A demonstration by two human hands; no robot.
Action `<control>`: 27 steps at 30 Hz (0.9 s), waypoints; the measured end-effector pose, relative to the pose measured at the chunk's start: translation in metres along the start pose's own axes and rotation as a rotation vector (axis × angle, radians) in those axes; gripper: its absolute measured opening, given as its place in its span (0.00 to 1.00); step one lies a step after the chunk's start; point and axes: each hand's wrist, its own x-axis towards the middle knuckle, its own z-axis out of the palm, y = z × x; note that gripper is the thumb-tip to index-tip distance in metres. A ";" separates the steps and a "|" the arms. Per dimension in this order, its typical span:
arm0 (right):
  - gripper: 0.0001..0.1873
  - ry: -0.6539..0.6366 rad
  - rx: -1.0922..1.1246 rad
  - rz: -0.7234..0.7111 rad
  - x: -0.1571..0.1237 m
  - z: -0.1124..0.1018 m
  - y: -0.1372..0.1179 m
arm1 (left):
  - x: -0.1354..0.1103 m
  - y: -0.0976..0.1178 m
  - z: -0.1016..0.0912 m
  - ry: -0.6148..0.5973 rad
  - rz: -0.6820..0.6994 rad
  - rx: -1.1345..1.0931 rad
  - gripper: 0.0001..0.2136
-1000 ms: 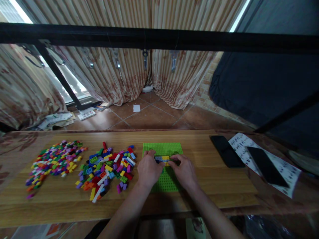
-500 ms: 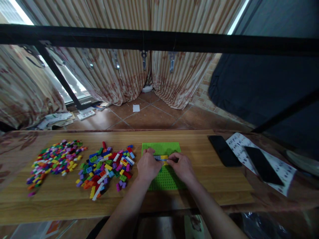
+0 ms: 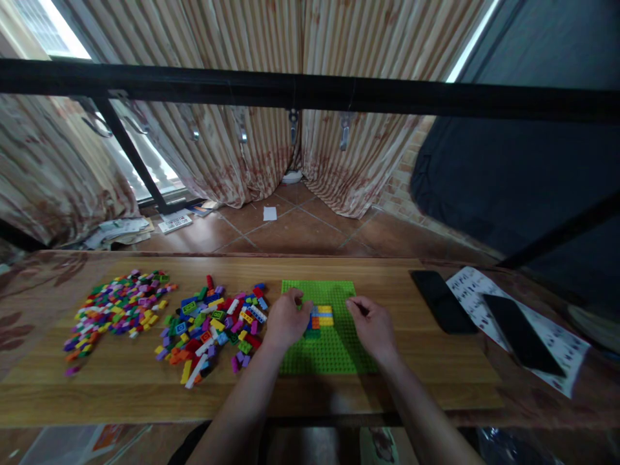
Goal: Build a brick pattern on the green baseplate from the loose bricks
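"Two piles of toy bricks, right? How are they set out?"

"Both lie on the wooden tabletop (image 3: 411,387), left of the hands. The far-left pile (image 3: 119,303) looks made of smaller pieces; the nearer pile (image 3: 213,329) has longer ones. They overlap too much for me to count each brick."

"And the building?"

"One green baseplate (image 3: 334,358), with one brick cluster (image 3: 324,316) on it, a little above its middle. I make out yellow, orange, blue and dark green in it."

"What about the hands?"

"Two, both bare. The left hand (image 3: 289,320) covers part of the baseplate's left side, loosely curled, thumb and forefinger slightly parted beside the cluster's left end. Whether it touches the cluster or grips anything, I can't tell."

"The right?"

"The right hand (image 3: 372,323) is over the baseplate's right edge, apart from the cluster. Its thumb and forefinger come nearly together and the other fingers curl under. I can't tell if something small is pinched there."

"Anything farther right?"

"Two black phone-like devices: one near device (image 3: 443,302), one far device (image 3: 522,332) lying on a printed sheet (image 3: 467,282) and hiding part of it. The print is too small to read. Both forearms run off the bottom edge."
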 end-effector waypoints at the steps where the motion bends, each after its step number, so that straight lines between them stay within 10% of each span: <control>1: 0.18 0.020 0.008 -0.011 0.000 -0.002 -0.001 | 0.001 -0.001 -0.001 0.018 0.002 -0.021 0.15; 27: 0.11 -0.065 -0.194 -0.430 -0.032 0.009 -0.009 | -0.015 0.010 0.001 0.169 0.117 -0.326 0.09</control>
